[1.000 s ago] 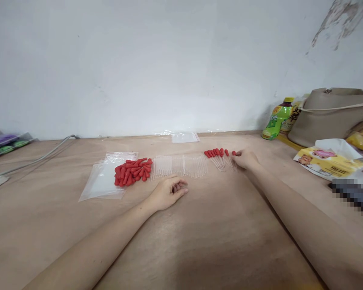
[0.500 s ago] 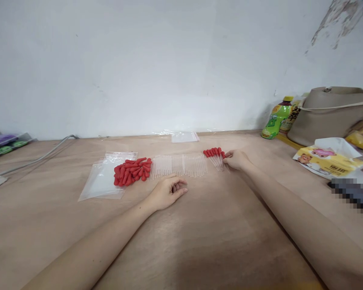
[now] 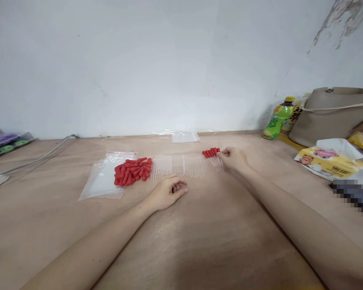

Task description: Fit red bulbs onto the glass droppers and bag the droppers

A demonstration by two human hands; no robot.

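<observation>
Glass droppers with red rubber bulbs [image 3: 211,152] lie side by side in a slanted row right of centre. My right hand [image 3: 234,159] is at the right end of this row, fingers closed in a pinch on the last dropper, partly covering it. My left hand [image 3: 170,192] rests on the table, loosely curled, thumb apart from the fingers, with nothing in it. Just beyond it, bare clear glass tubes [image 3: 180,166] lie in a long row. To their left is a pile of loose red rubber bulbs [image 3: 132,171], on clear plastic bags [image 3: 101,185].
Another clear bag [image 3: 185,137] lies by the wall. At the right stand a green drink bottle [image 3: 276,121] and a beige bag [image 3: 323,117], with a yellow tissue pack [image 3: 332,163] and a blurred dark object [image 3: 353,196] in front. A grey cable [image 3: 48,153] crosses the left side.
My right hand has shifted slightly left against the row, now covering more of the end dropper. My left hand stays in place.
</observation>
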